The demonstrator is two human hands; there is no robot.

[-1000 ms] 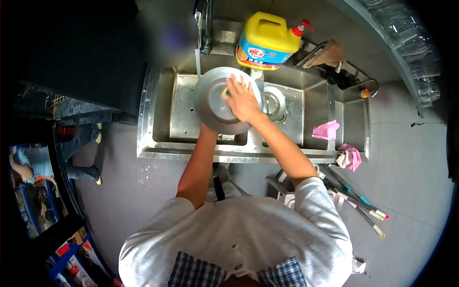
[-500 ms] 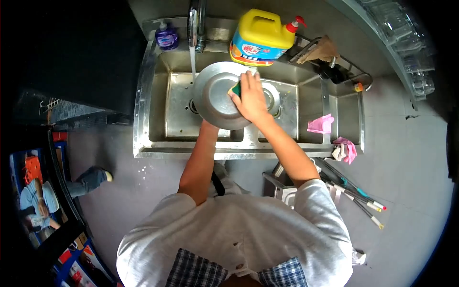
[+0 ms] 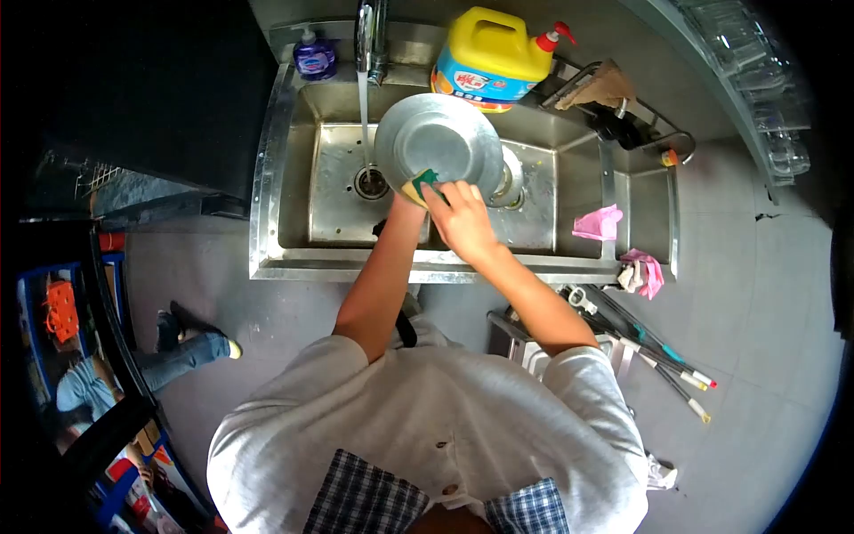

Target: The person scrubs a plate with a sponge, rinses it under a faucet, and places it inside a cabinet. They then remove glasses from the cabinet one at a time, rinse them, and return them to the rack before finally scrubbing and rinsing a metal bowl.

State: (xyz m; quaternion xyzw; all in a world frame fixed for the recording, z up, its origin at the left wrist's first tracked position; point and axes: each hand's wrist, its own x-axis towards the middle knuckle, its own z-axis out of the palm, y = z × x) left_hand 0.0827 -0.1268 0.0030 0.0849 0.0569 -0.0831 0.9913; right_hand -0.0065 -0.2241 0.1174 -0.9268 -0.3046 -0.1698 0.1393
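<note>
A round metal dish [image 3: 436, 133] is tilted over the divider of the steel sink. My right hand [image 3: 462, 220] presses a yellow and green sponge [image 3: 418, 185] on the dish's near edge, fingers bent around it. My left forearm reaches under the same edge; the left hand is hidden behind the dish and sponge. Water runs from the tap [image 3: 365, 40] into the left basin, beside the dish. Another round metal item [image 3: 511, 178] shows partly behind the dish, in the right basin.
Behind the sink stand a yellow jug [image 3: 498, 49] with a red pump and a purple soap bottle [image 3: 314, 59]. Pink cloths [image 3: 598, 222] lie at the right. Glasses fill a shelf [image 3: 725, 89] at upper right. Another person [image 3: 191, 354] is at the far left.
The dish has shifted up and slightly right. My right hand and the sponge have moved from the dish's middle to its near edge. The other person's legs have moved right.
</note>
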